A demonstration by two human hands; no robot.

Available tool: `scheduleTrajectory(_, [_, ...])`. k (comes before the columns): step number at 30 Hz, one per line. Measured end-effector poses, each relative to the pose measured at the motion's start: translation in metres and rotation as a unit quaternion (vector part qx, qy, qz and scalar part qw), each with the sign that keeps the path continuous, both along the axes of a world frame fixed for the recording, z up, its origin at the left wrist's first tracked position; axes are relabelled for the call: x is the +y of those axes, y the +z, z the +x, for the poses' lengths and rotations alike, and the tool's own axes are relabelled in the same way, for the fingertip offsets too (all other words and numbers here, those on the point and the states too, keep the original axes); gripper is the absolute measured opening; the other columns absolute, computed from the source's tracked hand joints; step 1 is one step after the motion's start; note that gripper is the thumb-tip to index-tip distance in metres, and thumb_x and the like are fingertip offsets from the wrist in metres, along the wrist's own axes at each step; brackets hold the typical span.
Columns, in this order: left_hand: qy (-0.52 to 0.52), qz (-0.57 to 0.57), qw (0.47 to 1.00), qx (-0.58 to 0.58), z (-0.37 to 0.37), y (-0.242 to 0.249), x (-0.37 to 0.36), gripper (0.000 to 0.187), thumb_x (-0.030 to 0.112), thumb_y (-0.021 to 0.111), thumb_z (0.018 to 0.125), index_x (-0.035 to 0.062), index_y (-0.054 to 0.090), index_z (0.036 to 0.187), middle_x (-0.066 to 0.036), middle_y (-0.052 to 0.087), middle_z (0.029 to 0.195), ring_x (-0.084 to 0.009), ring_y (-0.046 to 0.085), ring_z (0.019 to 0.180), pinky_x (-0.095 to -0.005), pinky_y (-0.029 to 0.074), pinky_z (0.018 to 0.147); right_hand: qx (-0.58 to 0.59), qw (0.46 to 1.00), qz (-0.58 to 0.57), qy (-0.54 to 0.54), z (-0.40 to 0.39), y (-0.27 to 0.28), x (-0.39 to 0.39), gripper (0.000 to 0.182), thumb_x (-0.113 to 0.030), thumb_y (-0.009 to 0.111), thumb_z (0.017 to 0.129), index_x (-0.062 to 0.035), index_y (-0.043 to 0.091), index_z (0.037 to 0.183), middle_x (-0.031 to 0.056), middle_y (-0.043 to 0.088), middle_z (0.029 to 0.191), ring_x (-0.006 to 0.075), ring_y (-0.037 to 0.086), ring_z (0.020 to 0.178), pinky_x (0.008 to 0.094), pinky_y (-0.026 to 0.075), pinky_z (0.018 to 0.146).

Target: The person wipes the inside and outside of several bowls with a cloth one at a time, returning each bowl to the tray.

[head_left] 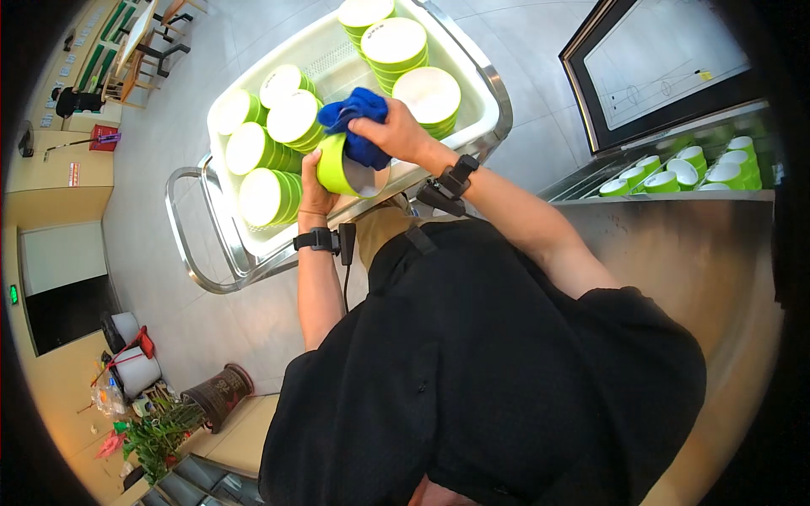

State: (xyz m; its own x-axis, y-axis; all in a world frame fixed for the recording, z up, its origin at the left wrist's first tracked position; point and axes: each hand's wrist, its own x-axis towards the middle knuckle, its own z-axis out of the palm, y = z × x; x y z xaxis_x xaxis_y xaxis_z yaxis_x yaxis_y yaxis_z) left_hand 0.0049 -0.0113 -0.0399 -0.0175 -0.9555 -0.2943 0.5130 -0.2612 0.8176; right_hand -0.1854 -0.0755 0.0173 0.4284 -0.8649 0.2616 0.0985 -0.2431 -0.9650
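At the far left we see a cluster of potted green plants (156, 430) and a dark round bin (218, 392) on the grey tiled floor (169, 143), with two white buckets (131, 354) just above them. Moving right, a steel trolley with a curved tubular handle (190, 253) carries a white plastic tub (337, 51), and inside it lime-green bowls with white interiors (266, 198) lie in stacks on their sides, while more stacks (394, 42) sit at the tub's far end.

Our left hand (314, 187) holds a single lime-green bowl with a white inside (337, 164) from below, just over the near rim of the tub; its grip is wrapped around the bowl's outer wall, thumb on the green side. A black wrist strap (316, 240) sits on that arm. Our right hand (396, 133) is closed on a bunched blue cloth (359, 118), its grip pressing the cloth against the mouth of the bowl. This wrist also carries a black strap (456, 179).

Further right, a stainless steel bench (675, 244) runs beside us, and a recessed trough in it holds more small green and white bowls (683, 169) standing upright. Above that stands a dark-framed glass panel (658, 59).
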Motion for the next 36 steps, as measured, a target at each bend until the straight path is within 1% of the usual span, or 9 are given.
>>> scheduleTrajectory(3, [0.009,0.002,1.000,0.006,-0.001,-0.001,-0.002,0.056,0.049,0.049,0.081,0.0043,0.053,0.115,-0.010,0.059,0.112,-0.0236,0.057,0.101,-0.0367,0.044,0.092,0.005,0.997,0.049,-0.063,0.000,-0.011,-0.001,0.026,-0.021,0.065,0.070,-0.0019,0.063,0.088,0.0157,0.064,0.078,0.0263,0.064,0.072,0.0341,0.049,0.064])
scheduleTrajectory(5, [-0.003,-0.004,1.000,0.015,0.003,-0.003,-0.002,0.056,0.049,0.048,0.082,0.0043,0.051,0.117,-0.010,0.058,0.113,-0.0238,0.056,0.102,-0.0366,0.044,0.092,0.041,0.963,-0.158,-0.216,0.003,-0.001,0.019,0.023,-0.019,0.065,0.068,-0.0022,0.062,0.083,0.0154,0.062,0.075,0.0318,0.061,0.071,0.0369,0.049,0.065])
scheduleTrajectory(9, [0.045,0.025,0.998,0.033,-0.005,-0.001,0.006,0.057,0.050,0.044,0.085,0.0055,0.049,0.120,-0.009,0.058,0.112,-0.0220,0.057,0.100,-0.0347,0.045,0.091,0.062,0.918,-0.383,-0.082,0.009,0.025,0.040,0.032,-0.014,0.070,0.062,-0.0077,0.061,0.093,0.0117,0.060,0.100,0.0301,0.056,0.094,0.0397,0.043,0.085])
scheduleTrajectory(10, [0.025,-0.073,0.993,-0.088,-0.002,-0.003,0.007,0.060,0.056,0.040,0.087,0.0081,0.047,0.122,-0.009,0.056,0.115,-0.0216,0.055,0.104,-0.0355,0.044,0.093,0.062,0.912,-0.404,-0.044,0.011,0.026,0.042,0.035,-0.016,0.071,0.061,-0.0090,0.060,0.093,0.0098,0.060,0.100,0.0287,0.056,0.096,0.0396,0.041,0.087])
scheduleTrajectory(15, [0.022,0.012,0.997,0.079,0.004,-0.013,-0.001,0.046,0.041,0.048,0.084,0.0063,0.052,0.114,-0.008,0.059,0.109,-0.0211,0.057,0.100,-0.0335,0.045,0.090,0.041,0.926,-0.373,-0.031,0.005,0.013,0.025,0.037,-0.014,0.069,0.063,-0.0084,0.059,0.098,0.0100,0.060,0.101,0.0295,0.056,0.096,0.0401,0.041,0.087])
scheduleTrajectory(17, [-0.007,0.000,0.999,0.037,0.003,-0.008,-0.001,0.057,0.050,0.044,0.083,0.0041,0.051,0.117,-0.011,0.057,0.115,-0.0237,0.055,0.104,-0.0365,0.042,0.093,0.039,0.941,-0.326,-0.085,0.000,0.007,0.022,0.033,-0.011,0.067,0.068,-0.0070,0.060,0.100,0.0125,0.060,0.101,0.0307,0.056,0.095,0.0381,0.043,0.084])
scheduleTrajectory(21, [-0.006,-0.022,1.000,0.008,-0.011,0.016,0.002,0.057,0.049,0.046,0.082,0.0030,0.053,0.115,-0.011,0.059,0.112,-0.0233,0.057,0.101,-0.0356,0.044,0.091,0.108,0.982,-0.033,-0.149,-0.014,-0.011,0.021,0.026,-0.017,0.067,0.068,-0.0022,0.060,0.088,0.0181,0.062,0.084,0.0362,0.059,0.077,0.0399,0.047,0.072])
scheduleTrajectory(27, [-0.003,-0.007,1.000,0.020,-0.002,0.002,0.002,0.051,0.046,0.046,0.083,0.0037,0.054,0.110,-0.010,0.060,0.108,-0.0223,0.058,0.098,-0.0350,0.044,0.090,0.073,0.921,-0.355,-0.140,0.004,0.028,0.033,0.027,-0.011,0.069,0.067,-0.0049,0.061,0.093,0.0121,0.062,0.094,0.0307,0.058,0.088,0.0376,0.044,0.080])
scheduleTrajectory(36, [0.001,-0.022,1.000,0.016,-0.007,0.012,0.003,0.054,0.045,0.047,0.083,0.0032,0.052,0.116,-0.010,0.059,0.111,-0.0227,0.057,0.099,-0.0349,0.045,0.089,0.087,0.949,-0.229,-0.198,-0.006,-0.008,0.019,0.028,-0.020,0.068,0.073,-0.0002,0.060,0.091,0.0171,0.060,0.083,0.0340,0.058,0.075,0.0379,0.047,0.069])
